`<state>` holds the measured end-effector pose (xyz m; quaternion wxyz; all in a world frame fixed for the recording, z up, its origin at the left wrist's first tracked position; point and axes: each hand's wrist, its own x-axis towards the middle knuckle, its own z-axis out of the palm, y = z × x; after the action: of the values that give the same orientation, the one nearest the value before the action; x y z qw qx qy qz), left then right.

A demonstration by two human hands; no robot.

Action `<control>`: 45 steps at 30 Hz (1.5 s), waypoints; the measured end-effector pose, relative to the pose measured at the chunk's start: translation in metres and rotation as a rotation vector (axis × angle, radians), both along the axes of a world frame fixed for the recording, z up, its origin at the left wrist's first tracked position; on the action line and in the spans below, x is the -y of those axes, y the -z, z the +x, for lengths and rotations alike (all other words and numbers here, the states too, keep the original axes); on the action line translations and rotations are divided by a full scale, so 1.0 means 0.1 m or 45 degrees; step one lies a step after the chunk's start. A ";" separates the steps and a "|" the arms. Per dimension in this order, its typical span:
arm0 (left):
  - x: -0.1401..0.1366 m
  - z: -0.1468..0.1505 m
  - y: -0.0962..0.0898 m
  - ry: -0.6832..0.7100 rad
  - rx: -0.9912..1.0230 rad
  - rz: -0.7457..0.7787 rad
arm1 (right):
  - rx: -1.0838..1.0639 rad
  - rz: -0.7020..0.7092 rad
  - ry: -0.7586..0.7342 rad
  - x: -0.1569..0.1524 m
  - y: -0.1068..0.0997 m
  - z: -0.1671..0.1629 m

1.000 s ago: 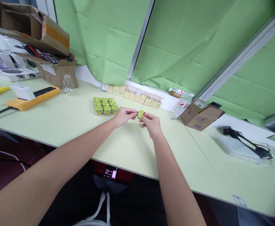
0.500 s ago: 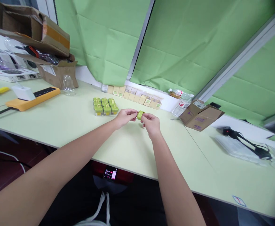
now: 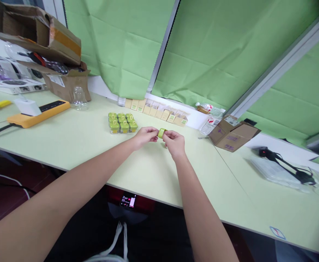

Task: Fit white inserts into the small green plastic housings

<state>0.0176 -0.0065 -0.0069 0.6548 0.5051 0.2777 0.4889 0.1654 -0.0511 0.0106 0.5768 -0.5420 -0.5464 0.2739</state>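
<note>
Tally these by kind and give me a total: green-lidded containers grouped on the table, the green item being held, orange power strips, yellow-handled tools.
Green-lidded containers, grouped three by three: 9
Green item, held: 1
Orange power strip: 1
Yellow-handled tool: 1
Total: 12

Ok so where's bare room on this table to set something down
Bare tabletop: between the right hand and the purple-printed carton; between the orange power strip and the green-lidded containers. Crowded: along the back, small cardboard boxes; behind the strip, stacked cartons.
</note>
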 end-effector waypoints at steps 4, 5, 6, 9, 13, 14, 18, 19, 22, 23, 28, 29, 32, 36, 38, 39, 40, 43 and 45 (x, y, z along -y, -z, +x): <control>0.00 0.00 0.00 0.011 0.001 -0.034 | 0.020 0.009 0.012 -0.01 0.00 0.00; 0.00 0.00 0.00 0.010 -0.001 -0.037 | 0.024 0.011 0.014 -0.01 0.00 -0.01; -0.01 0.00 0.00 0.004 -0.001 -0.036 | 0.028 0.012 0.016 -0.01 0.00 0.00; -0.03 0.00 0.02 -0.037 0.017 -0.029 | 0.037 -0.001 0.020 0.00 0.01 0.00; -0.05 -0.01 0.05 -0.060 0.064 -0.063 | 0.049 -0.050 0.021 0.03 0.00 0.00; -0.05 -0.01 0.05 -0.055 0.073 -0.075 | 0.051 -0.054 0.023 0.03 0.00 0.00; -0.05 -0.01 0.06 -0.039 0.088 -0.102 | 0.061 -0.047 0.023 0.04 -0.01 0.00; -0.05 -0.01 0.06 -0.036 0.086 -0.102 | 0.065 -0.044 0.020 0.04 0.00 0.00; -0.05 -0.02 0.06 -0.031 0.074 -0.097 | 0.086 -0.040 0.008 0.04 0.00 0.01; -0.05 -0.02 0.06 -0.030 0.071 -0.094 | 0.095 -0.042 0.007 0.04 0.00 0.02; -0.05 -0.03 0.05 -0.030 0.082 -0.088 | 0.128 -0.044 0.001 0.05 0.00 0.02; -0.05 -0.03 0.05 -0.030 0.084 -0.090 | 0.130 -0.040 0.000 0.05 -0.01 0.02; -0.05 -0.03 0.06 -0.018 0.083 -0.082 | 0.141 -0.026 -0.003 0.04 0.00 0.03; -0.06 -0.02 0.06 -0.011 0.065 -0.065 | 0.150 -0.019 0.017 0.04 0.00 0.03; -0.06 -0.02 0.06 -0.024 0.061 -0.064 | 0.151 -0.021 0.024 0.04 0.01 0.03; -0.06 -0.02 0.06 -0.027 0.059 -0.062 | 0.154 -0.022 0.023 0.04 0.01 0.03; -0.06 -0.02 0.06 -0.028 0.059 -0.057 | 0.157 -0.024 0.022 0.04 0.01 0.03; -0.07 -0.02 0.07 -0.018 0.058 -0.039 | 0.158 -0.034 0.030 0.03 0.02 0.03; -0.06 -0.01 0.07 -0.015 0.049 -0.033 | 0.154 -0.038 0.032 0.03 0.02 0.03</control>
<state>0.0161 -0.0004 -0.0140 0.6637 0.4853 0.2742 0.4988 0.1682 -0.0541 0.0087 0.5378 -0.5730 -0.5693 0.2416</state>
